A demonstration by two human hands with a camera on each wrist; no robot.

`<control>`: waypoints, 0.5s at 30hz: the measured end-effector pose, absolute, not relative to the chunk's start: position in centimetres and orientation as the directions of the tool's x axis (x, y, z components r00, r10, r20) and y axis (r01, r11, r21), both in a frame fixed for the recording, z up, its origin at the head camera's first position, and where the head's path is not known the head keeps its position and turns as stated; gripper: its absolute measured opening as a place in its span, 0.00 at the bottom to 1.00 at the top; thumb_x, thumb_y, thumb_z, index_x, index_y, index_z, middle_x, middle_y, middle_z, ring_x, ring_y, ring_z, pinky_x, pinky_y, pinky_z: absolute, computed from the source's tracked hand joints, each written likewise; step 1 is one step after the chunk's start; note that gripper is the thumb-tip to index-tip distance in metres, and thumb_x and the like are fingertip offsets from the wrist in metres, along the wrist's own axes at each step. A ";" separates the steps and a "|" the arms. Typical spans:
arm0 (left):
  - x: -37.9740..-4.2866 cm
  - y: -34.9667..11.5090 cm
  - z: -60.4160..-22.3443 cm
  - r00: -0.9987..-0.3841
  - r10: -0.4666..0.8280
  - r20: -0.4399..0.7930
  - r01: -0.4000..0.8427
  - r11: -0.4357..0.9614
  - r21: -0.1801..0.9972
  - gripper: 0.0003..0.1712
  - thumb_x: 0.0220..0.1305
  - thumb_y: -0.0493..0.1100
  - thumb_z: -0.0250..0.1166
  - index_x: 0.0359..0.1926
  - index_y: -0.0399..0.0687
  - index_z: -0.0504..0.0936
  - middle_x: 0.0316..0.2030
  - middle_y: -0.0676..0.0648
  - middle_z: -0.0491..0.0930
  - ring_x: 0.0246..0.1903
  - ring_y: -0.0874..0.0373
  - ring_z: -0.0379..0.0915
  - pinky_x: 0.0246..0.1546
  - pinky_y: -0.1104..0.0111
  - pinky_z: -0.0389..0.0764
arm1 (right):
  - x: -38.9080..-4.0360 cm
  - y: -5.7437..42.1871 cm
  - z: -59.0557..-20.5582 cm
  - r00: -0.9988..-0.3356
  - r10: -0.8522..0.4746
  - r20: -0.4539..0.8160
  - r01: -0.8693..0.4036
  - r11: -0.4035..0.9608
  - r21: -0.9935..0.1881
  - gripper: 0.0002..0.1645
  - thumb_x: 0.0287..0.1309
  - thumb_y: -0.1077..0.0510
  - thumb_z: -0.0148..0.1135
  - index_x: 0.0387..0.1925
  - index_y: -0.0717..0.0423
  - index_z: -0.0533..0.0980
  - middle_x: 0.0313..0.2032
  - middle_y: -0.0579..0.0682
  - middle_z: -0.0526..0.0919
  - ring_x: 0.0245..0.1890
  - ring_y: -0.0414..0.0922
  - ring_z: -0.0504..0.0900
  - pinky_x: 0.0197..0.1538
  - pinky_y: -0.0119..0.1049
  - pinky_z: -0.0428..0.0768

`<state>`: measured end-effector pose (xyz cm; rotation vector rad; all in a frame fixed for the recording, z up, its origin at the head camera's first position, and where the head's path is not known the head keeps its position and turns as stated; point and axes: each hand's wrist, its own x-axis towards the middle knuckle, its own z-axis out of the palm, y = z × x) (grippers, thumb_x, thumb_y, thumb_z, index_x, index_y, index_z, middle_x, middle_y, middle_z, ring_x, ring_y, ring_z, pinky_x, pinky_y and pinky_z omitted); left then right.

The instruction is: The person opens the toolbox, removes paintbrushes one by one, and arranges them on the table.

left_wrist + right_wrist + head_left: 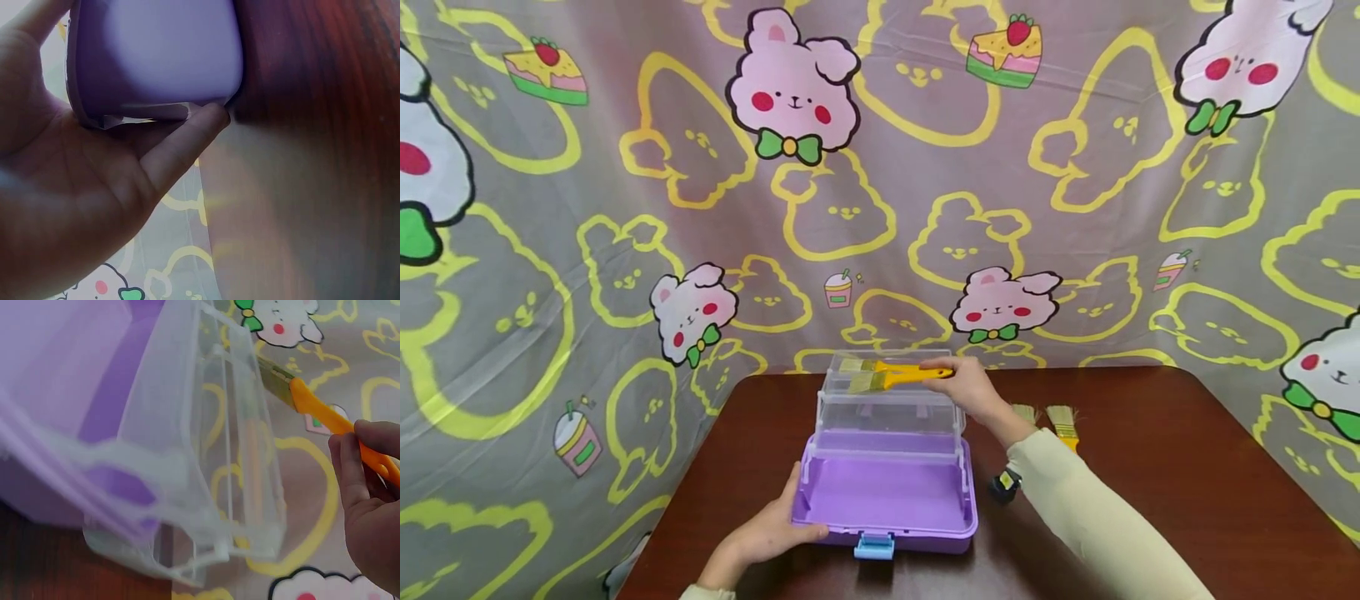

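A purple storage box [887, 496] stands with its lid back and its clear trays [887, 421] raised. My left hand [771, 525] grips the box's left front corner, thumb over the front rim; in the left wrist view its fingers [187, 140] lie along the side wall. My right hand [966, 387] pinches a yellow-handled paintbrush [319, 412] near the handle's end, above the top tray, bristles toward the left. Another brush's bristles [856, 364] show just behind it. An orange shape [256, 469] appears blurred through the clear tray in the right wrist view.
Paintbrushes [1063, 425] lie on the brown table [1150, 483] right of the box, partly behind my right forearm. A light blue latch [874, 547] hangs at the box's front. A patterned cloth [880, 192] rises behind the table.
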<state>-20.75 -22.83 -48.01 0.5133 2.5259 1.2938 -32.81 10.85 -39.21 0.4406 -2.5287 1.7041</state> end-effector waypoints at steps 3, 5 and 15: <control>-20.7 -22.9 -48.0 -0.905 0.421 -0.064 0.187 0.529 0.828 0.65 0.55 0.47 0.71 0.70 0.32 0.27 0.62 0.23 0.57 0.53 0.43 0.69 0.56 0.47 0.63 | -32.2 12.5 -38.9 -0.957 -0.198 0.212 -0.266 0.308 -0.913 0.20 0.53 0.62 0.68 0.50 0.60 0.80 0.49 0.58 0.80 0.36 0.46 0.80 0.41 0.37 0.79; -20.6 -22.8 -48.0 -0.904 0.424 -0.062 0.185 0.517 0.836 0.65 0.55 0.46 0.70 0.70 0.33 0.27 0.63 0.23 0.57 0.54 0.42 0.68 0.56 0.46 0.62 | -31.8 13.9 -38.7 -0.958 -0.192 0.214 -0.265 0.300 -0.916 0.21 0.54 0.60 0.68 0.51 0.59 0.80 0.50 0.58 0.79 0.40 0.48 0.80 0.44 0.38 0.79; -20.6 -22.8 -48.0 -0.914 0.400 -0.071 0.180 0.556 0.811 0.66 0.54 0.48 0.71 0.70 0.29 0.28 0.62 0.22 0.57 0.53 0.44 0.69 0.56 0.53 0.65 | -30.0 22.0 -38.6 -0.967 -0.145 0.208 -0.235 0.208 -0.949 0.24 0.57 0.60 0.65 0.55 0.67 0.75 0.55 0.59 0.76 0.48 0.46 0.77 0.45 0.29 0.77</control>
